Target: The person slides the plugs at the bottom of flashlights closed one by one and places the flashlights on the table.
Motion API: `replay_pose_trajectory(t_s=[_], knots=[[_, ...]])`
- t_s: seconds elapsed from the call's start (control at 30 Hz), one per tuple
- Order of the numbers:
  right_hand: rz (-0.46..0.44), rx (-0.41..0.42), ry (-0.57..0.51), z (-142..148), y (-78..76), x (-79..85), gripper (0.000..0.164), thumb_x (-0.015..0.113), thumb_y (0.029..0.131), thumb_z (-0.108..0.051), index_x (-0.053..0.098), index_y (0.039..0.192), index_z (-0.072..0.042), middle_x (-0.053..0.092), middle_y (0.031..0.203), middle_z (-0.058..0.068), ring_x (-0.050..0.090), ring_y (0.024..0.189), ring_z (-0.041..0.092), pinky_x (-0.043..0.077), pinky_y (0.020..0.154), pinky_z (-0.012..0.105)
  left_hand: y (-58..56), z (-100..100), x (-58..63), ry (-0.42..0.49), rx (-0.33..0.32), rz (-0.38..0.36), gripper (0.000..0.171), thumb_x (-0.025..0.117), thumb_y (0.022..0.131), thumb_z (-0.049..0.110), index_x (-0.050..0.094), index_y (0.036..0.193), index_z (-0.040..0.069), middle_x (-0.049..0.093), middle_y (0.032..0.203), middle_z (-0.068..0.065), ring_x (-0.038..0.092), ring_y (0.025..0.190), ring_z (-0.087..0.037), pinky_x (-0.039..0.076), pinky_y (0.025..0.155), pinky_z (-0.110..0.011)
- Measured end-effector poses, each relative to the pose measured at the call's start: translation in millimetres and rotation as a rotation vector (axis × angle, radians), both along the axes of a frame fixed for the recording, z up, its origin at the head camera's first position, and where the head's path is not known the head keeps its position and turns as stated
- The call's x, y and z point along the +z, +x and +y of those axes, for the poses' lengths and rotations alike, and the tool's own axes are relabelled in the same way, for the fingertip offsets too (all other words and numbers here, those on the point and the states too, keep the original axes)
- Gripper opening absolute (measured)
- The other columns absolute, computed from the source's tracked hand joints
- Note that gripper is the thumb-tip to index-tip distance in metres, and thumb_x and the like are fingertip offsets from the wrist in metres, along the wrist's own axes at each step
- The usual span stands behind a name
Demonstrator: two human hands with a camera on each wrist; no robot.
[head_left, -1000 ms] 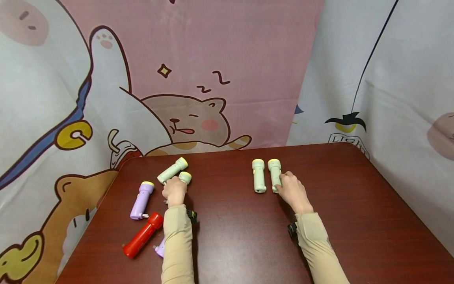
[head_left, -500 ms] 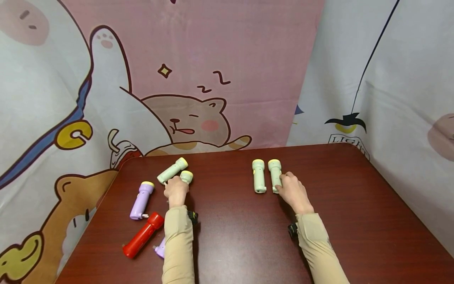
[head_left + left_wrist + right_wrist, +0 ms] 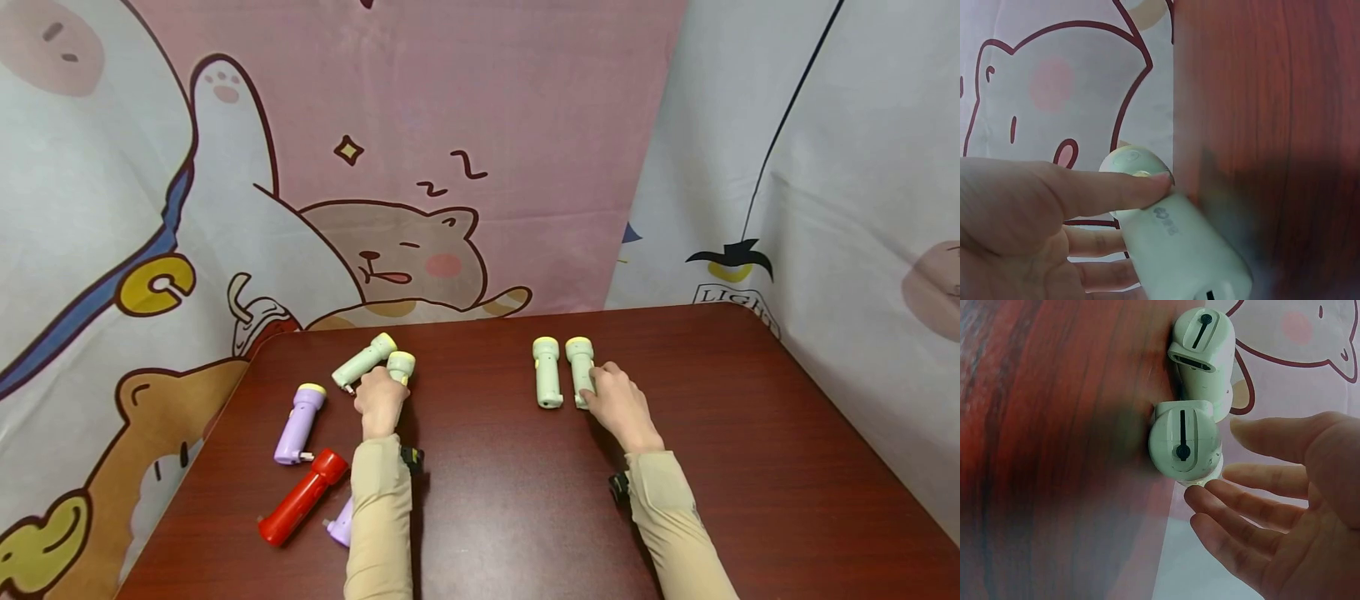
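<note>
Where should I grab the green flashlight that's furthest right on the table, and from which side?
I'd take the rightmost flashlight by its slim body, coming from the right with the right hand. It lies lengthwise, its wider, yellow-rimmed head toward the far edge, and the neighboring flashlight close on its left likely leaves less finger room.

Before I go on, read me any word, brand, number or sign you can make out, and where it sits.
"LIGH", perhaps ending in T: label on the printed backdrop, partly cut off by the table.
"Z" and "Z": stylised marks above the drawn animal, same backdrop.
Too blurred to read: small grey marking on the pale green flashlight in the left hand.
Other flashlights: nothing readable.
</note>
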State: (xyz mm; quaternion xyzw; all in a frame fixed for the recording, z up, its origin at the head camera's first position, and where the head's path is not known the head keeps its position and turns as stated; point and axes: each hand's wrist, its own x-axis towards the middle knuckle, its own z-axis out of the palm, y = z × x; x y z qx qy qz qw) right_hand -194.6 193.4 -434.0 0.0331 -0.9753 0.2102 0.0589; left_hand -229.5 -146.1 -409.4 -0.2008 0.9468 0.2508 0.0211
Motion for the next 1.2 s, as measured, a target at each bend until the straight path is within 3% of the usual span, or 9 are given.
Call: replay_pose_trajectory(t_s=[0.4,0.7,1.0,1.2], knots=[[0.051,0.001,0.011,-1,0.0,1.2,0.035,0.067,0.087,-0.016,0.062,0.114,0.006,0.059,0.108,0.023,0.062,0.079,0.034,0.051,0.061,0.048,2.9,15,2.4,0.121,-0.055,0.111,0.035,0.072,0.080,0.023,0.063,0.098,-0.006,0.066,0.095,-0.026,0.064,0.085,-0.043,0.052,0.069,-0.052],[0.106,0.009,-0.003,-5,1.8,3.8,0.035,0.067,0.086,-0.015,0.062,0.114,0.006,0.060,0.107,0.023,0.063,0.082,0.038,0.052,0.063,0.051,4.8,26,1.0,0.260,-0.060,0.161,0.041,0.073,0.081,0.027,0.065,0.106,-0.004,0.067,0.102,-0.025,0.063,0.093,-0.042,0.052,0.076,-0.051],[0.125,0.003,-0.003,-9,3.1,5.6,0.038,0.067,0.086,-0.016,0.061,0.118,0.004,0.060,0.111,0.023,0.064,0.084,0.038,0.052,0.062,0.051,3.9,33,0.6,0.366,-0.053,0.165,0.048,0.071,0.082,0.034,0.064,0.114,-0.001,0.066,0.112,-0.023,0.060,0.105,-0.039,0.050,0.086,-0.048],[0.192,0.012,-0.022,-14,4.1,5.9,0.037,0.069,0.085,-0.016,0.063,0.117,0.002,0.061,0.111,0.021,0.065,0.083,0.036,0.052,0.060,0.050,2.4,36,-2.2,0.479,-0.048,0.204,0.050,0.072,0.082,0.032,0.062,0.117,-0.003,0.068,0.107,-0.023,0.066,0.094,-0.032,0.056,0.073,-0.035]])
